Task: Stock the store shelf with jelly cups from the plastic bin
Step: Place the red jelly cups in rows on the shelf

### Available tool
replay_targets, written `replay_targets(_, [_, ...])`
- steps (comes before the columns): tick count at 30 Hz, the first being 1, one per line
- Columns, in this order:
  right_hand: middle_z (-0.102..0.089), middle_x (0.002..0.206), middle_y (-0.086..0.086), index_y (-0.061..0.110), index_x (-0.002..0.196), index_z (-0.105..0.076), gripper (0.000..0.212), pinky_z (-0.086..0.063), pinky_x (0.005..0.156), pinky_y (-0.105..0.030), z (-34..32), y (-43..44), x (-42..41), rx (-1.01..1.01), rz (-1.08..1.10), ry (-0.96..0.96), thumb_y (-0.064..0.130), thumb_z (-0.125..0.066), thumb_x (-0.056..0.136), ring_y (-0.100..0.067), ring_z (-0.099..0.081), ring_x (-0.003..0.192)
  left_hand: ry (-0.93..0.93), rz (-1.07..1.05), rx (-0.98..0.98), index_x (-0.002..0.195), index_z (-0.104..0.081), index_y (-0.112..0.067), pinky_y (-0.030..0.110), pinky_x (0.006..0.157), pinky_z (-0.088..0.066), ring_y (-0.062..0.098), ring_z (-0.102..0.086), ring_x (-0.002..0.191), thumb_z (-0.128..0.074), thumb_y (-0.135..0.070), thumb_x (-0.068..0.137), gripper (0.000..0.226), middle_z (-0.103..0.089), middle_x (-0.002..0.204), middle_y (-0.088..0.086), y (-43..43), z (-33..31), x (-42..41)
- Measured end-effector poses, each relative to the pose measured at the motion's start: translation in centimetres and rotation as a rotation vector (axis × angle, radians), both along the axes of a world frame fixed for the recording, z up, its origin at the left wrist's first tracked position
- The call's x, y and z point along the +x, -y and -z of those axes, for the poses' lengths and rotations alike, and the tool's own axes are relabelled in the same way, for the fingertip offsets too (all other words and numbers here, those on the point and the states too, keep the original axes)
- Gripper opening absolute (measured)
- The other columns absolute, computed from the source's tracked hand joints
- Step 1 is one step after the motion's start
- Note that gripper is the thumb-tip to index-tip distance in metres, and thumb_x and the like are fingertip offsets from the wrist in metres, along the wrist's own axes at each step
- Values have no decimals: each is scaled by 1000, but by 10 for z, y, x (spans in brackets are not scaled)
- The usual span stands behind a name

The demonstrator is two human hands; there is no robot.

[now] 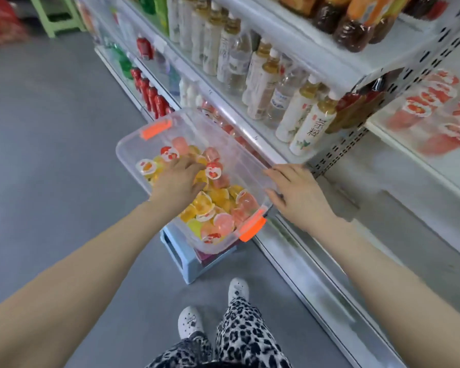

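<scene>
A clear plastic bin [133,140] with orange latches sits on a blue stool [179,252] beside the shelving. It holds several jelly cups [218,200] in yellow, pink and red. My left hand [177,180] reaches into the bin, and its fingers and thumb curl round a yellow jelly cup [201,178] in the pile. My right hand [295,193] hovers at the bin's right rim with its fingers relaxed and holds nothing. On the store shelf [409,155] at the right stand rows of blurred red and pink jelly cups [428,102].
Tea and water bottles [300,107] fill the shelf right above the bin. Red cans [154,98] stand on a lower shelf farther back. Grey floor [51,155] stretches to the left. My feet in white clogs [191,322] stand just behind the stool.
</scene>
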State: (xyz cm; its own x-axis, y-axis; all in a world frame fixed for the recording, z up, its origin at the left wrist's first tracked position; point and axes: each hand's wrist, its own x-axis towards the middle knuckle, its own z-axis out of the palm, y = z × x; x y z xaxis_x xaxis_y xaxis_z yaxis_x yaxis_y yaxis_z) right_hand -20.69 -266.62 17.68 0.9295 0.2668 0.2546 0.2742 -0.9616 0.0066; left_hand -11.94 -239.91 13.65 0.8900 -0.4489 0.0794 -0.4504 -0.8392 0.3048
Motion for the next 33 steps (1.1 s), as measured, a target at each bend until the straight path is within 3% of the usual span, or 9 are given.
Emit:
replay_targets(2, [-67, 117, -8, 11, 124, -65, 43, -45, 94, -42, 18, -21, 14, 54, 1, -199, 36, -45, 95, -32, -59, 109, -88, -41, 25, 131, -58, -19, 43, 101, -41, 33, -47, 121, -59, -38, 93, 42, -56, 131, 9, -15, 22, -2])
replay_targets(4, [-66, 119, -5, 17, 126, -62, 39, -39, 95, -39, 37, -40, 31, 64, 10, -394, 35, -49, 95, -29, -57, 114, -143, -69, 35, 131, -59, -19, 42, 101, -41, 31, -49, 119, -56, -40, 95, 41, -58, 128, 7, -24, 37, -3])
replay_targets(11, [-66, 110, -9, 19, 106, -57, 52, -50, 77, -39, 102, -89, 75, -101, 129, -870, 66, -46, 87, -31, -63, 98, -62, -99, 36, 117, -69, -17, 35, 99, -39, 27, -56, 109, -58, -34, 95, 30, -68, 113, 5, -25, 59, -2])
replay_targets(14, [-65, 116, -6, 20, 121, -53, 60, -48, 78, -40, 118, -102, 81, -206, 208, -966, 67, -51, 84, -31, -62, 104, -29, -116, 17, 110, -72, -16, 34, 94, -43, 26, -59, 103, -63, -29, 92, 24, -70, 106, 4, -26, 61, -3])
replay_targets(19, [-64, 111, -6, 18, 125, -48, 62, -53, 83, -41, 124, -104, 87, -194, 279, -1017, 60, -58, 81, -29, -63, 101, -16, -115, 41, 112, -71, -18, 32, 96, -40, 24, -58, 104, -59, -32, 94, 25, -70, 108, 1, -27, 63, -3])
replay_targets(22, [-63, 92, 1, 19, 107, -51, 55, -48, 62, -32, 118, -95, 91, -31, 325, -1034, 60, -65, 72, -19, -62, 83, -105, -110, 91, 125, -64, -24, 30, 101, -34, 22, -52, 112, -49, -40, 98, 34, -65, 121, -2, -26, 62, -1])
replay_targets(24, [-62, 88, 5, 22, 94, -54, 48, -47, 58, -31, 114, -83, 95, 141, 309, -1013, 57, -72, 66, -14, -59, 75, -158, -97, 161, 132, -56, -27, 31, 104, -35, 21, -49, 117, -45, -44, 99, 39, -60, 128, -4, -25, 61, 2])
replay_targets(28, [-59, 92, 9, 32, 93, -56, 43, -50, 68, -31, 104, -55, 108, 415, 218, -812, 56, -65, 59, -14, -59, 83, -269, -46, 262, 139, -47, -26, 38, 103, -42, 25, -47, 122, -51, -44, 96, 47, -52, 135, 2, -18, 55, 19])
replay_targets(33, [-48, 112, 7, 29, 111, -63, 44, -49, 75, -31, 112, -27, 116, 303, 148, -563, 52, -63, 74, -11, -52, 96, -247, -168, 292, 143, -43, -22, 42, 102, -42, 32, -43, 126, -58, -36, 94, 53, -46, 139, 8, -7, 61, 64])
